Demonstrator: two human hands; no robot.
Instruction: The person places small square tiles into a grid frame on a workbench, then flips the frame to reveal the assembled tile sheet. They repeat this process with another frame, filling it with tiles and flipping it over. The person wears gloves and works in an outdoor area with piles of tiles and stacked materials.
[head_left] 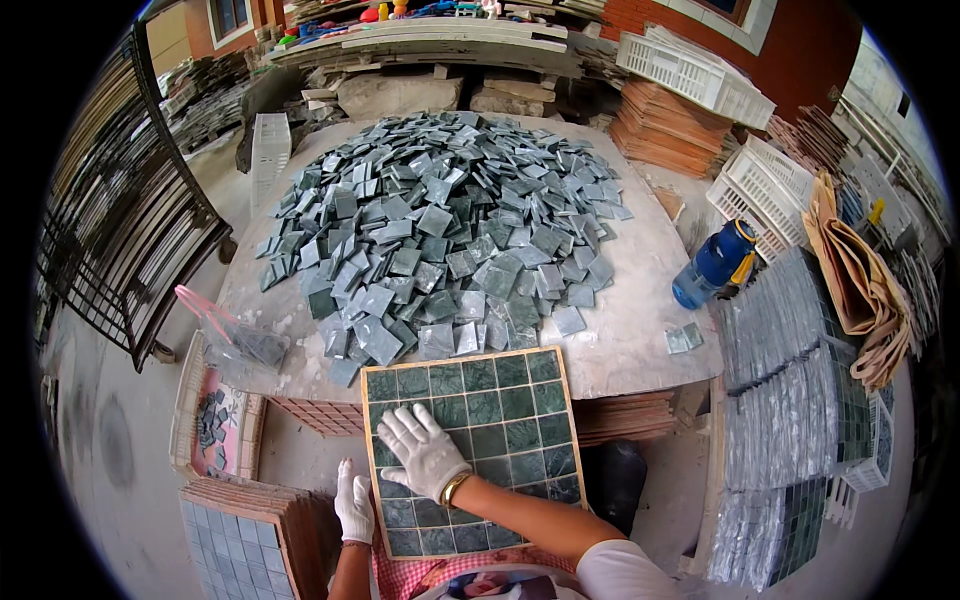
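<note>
A square grid board (470, 445) filled with dark green stone tiles rests tilted from the table edge toward my lap. My right hand (422, 450), in a white glove, lies flat with fingers spread on the tiles at the board's left middle. My left hand (353, 505), also gloved, grips the board's lower left edge. Beyond the board, a large heap of loose grey-green tiles (450, 225) covers the pale stone table (640, 340).
A blue bottle (715, 262) lies at the table's right edge. Stacked finished tile sheets (790, 400) sit to my right, white crates (700, 75) behind. A basket with tile pieces (215, 420) and stacked boards (250, 535) stand at lower left. A black metal gate (120, 250) is at left.
</note>
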